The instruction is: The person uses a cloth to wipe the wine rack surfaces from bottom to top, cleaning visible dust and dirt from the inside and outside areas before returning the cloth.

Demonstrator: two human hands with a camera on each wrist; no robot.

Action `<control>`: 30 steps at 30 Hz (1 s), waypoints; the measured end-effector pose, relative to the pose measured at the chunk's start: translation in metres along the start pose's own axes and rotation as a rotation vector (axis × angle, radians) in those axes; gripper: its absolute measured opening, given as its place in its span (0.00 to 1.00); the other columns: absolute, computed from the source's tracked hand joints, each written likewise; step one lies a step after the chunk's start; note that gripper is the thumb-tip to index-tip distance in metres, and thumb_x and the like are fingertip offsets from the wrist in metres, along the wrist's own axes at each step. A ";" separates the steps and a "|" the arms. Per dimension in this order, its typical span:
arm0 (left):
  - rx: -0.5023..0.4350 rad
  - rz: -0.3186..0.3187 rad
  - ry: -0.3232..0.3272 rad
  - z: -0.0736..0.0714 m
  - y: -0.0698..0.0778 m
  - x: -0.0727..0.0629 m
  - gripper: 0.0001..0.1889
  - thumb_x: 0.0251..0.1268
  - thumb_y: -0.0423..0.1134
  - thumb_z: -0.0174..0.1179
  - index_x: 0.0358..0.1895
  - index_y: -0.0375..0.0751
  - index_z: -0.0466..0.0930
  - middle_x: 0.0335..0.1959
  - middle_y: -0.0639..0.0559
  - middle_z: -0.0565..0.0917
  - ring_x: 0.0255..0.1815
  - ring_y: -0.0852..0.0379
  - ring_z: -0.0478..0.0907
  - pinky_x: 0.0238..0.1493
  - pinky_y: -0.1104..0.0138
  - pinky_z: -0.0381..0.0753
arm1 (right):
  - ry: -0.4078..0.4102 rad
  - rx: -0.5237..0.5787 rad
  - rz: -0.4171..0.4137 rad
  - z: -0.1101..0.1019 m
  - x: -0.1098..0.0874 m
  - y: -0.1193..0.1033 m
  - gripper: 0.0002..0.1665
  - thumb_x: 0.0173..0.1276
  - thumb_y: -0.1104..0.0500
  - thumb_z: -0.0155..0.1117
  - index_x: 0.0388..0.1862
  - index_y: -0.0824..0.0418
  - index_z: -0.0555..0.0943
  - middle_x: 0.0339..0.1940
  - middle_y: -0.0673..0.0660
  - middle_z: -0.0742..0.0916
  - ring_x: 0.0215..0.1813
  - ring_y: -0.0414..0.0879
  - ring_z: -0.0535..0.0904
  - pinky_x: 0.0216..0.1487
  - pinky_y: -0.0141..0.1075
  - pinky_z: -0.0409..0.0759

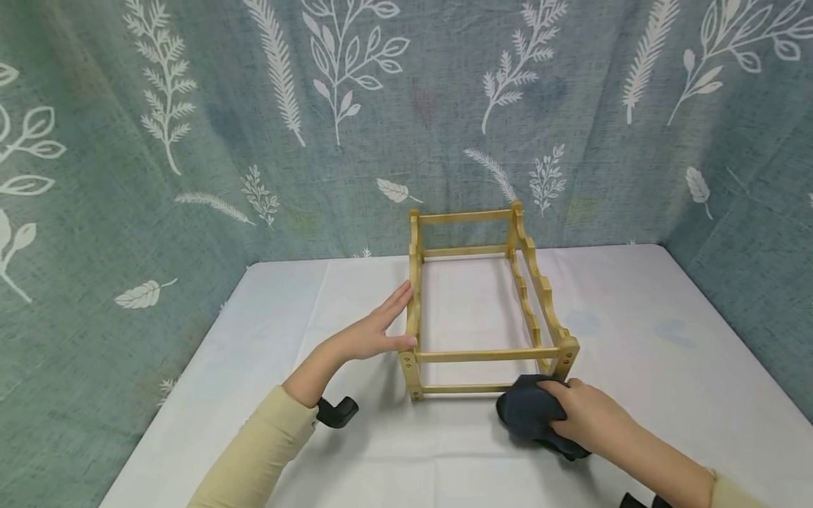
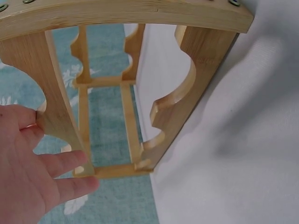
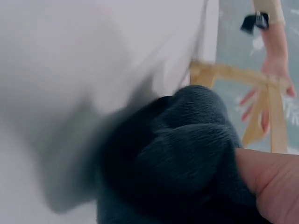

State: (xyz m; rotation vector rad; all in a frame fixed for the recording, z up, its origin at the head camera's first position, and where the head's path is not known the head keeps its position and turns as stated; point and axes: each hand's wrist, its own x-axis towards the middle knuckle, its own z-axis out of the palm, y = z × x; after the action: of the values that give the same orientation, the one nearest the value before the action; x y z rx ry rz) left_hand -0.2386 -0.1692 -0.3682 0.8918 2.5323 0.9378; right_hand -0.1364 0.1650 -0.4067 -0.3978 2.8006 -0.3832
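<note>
A light wooden rack (image 1: 485, 355) with scalloped side rails stands on the white table. My left hand (image 1: 371, 333) rests against its left side, fingers spread and mostly straight, the thumb near the front corner. In the left wrist view, the fingers of that hand (image 2: 32, 163) touch a notched rail (image 2: 53, 88). My right hand (image 1: 591, 416) grips a bunched dark blue cloth (image 1: 530, 408) by the rack's front right corner. The right wrist view shows the soft folds of the cloth (image 3: 187, 149) beside the thumb; the other fingers are hidden there.
The white table (image 1: 254, 353) extends around the rack on both sides. Behind it hangs a grey-green curtain (image 1: 419, 141) with white leaf prints, which also borders the table at left and right. A black wrist-worn device (image 1: 338, 413) juts out below the left wrist.
</note>
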 end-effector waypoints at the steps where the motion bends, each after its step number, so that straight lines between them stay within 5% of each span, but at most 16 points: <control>1: -0.004 0.002 0.003 0.000 0.000 0.000 0.52 0.54 0.70 0.50 0.73 0.51 0.31 0.74 0.59 0.29 0.73 0.52 0.29 0.68 0.45 0.45 | -0.014 -0.017 0.007 -0.003 -0.002 0.005 0.34 0.49 0.58 0.73 0.57 0.60 0.75 0.39 0.64 0.80 0.38 0.56 0.80 0.38 0.49 0.78; 5: -0.021 0.010 0.012 0.000 -0.002 -0.002 0.53 0.54 0.70 0.50 0.73 0.48 0.31 0.74 0.58 0.29 0.73 0.52 0.29 0.68 0.45 0.45 | -0.063 0.039 -0.038 -0.016 -0.005 0.008 0.32 0.49 0.58 0.73 0.55 0.59 0.76 0.43 0.62 0.81 0.43 0.57 0.79 0.40 0.50 0.78; 9: -0.019 0.020 0.006 0.001 -0.004 -0.002 0.53 0.54 0.71 0.48 0.73 0.48 0.31 0.74 0.57 0.29 0.74 0.53 0.29 0.68 0.46 0.44 | -0.040 0.211 -0.245 -0.037 -0.006 -0.017 0.33 0.52 0.55 0.71 0.59 0.54 0.74 0.53 0.62 0.79 0.53 0.59 0.76 0.45 0.51 0.77; 13: -0.018 0.028 -0.001 0.001 -0.005 -0.002 0.51 0.55 0.71 0.46 0.73 0.51 0.31 0.74 0.57 0.29 0.74 0.54 0.30 0.68 0.47 0.45 | 0.104 0.281 -0.482 -0.045 -0.001 -0.060 0.33 0.57 0.51 0.68 0.62 0.52 0.71 0.50 0.58 0.80 0.50 0.54 0.78 0.44 0.45 0.78; 17: -0.003 0.046 -0.001 0.000 -0.004 -0.002 0.46 0.63 0.63 0.47 0.73 0.47 0.32 0.74 0.53 0.30 0.74 0.52 0.30 0.68 0.47 0.46 | 0.320 0.195 -0.606 -0.034 0.013 -0.098 0.33 0.55 0.53 0.70 0.61 0.53 0.72 0.39 0.56 0.80 0.40 0.48 0.81 0.38 0.38 0.80; 20: 0.000 0.061 -0.006 -0.001 -0.004 -0.001 0.47 0.62 0.65 0.45 0.73 0.43 0.33 0.74 0.51 0.30 0.74 0.50 0.30 0.68 0.47 0.46 | 0.428 0.087 -0.576 -0.026 0.021 -0.109 0.33 0.53 0.54 0.71 0.60 0.54 0.73 0.35 0.56 0.79 0.36 0.46 0.80 0.35 0.37 0.80; 23: -0.022 0.052 -0.012 -0.001 -0.003 0.000 0.52 0.54 0.72 0.44 0.73 0.45 0.32 0.74 0.53 0.30 0.74 0.52 0.29 0.68 0.47 0.45 | 0.449 0.007 -0.483 -0.024 0.018 -0.104 0.33 0.51 0.54 0.72 0.58 0.56 0.75 0.32 0.55 0.78 0.32 0.44 0.78 0.33 0.36 0.79; 30: -0.035 0.024 -0.001 0.000 -0.002 -0.001 0.51 0.54 0.70 0.49 0.73 0.51 0.32 0.74 0.57 0.30 0.74 0.54 0.29 0.68 0.47 0.45 | 0.482 -0.096 -0.282 -0.031 -0.014 -0.057 0.35 0.47 0.54 0.75 0.57 0.56 0.75 0.34 0.58 0.80 0.34 0.49 0.79 0.30 0.38 0.79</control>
State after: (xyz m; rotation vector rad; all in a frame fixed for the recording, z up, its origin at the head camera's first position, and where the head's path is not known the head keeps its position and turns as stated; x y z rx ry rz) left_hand -0.2386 -0.1708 -0.3694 0.9135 2.5015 0.9858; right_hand -0.1203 0.1238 -0.3577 -0.8265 3.2448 -0.4576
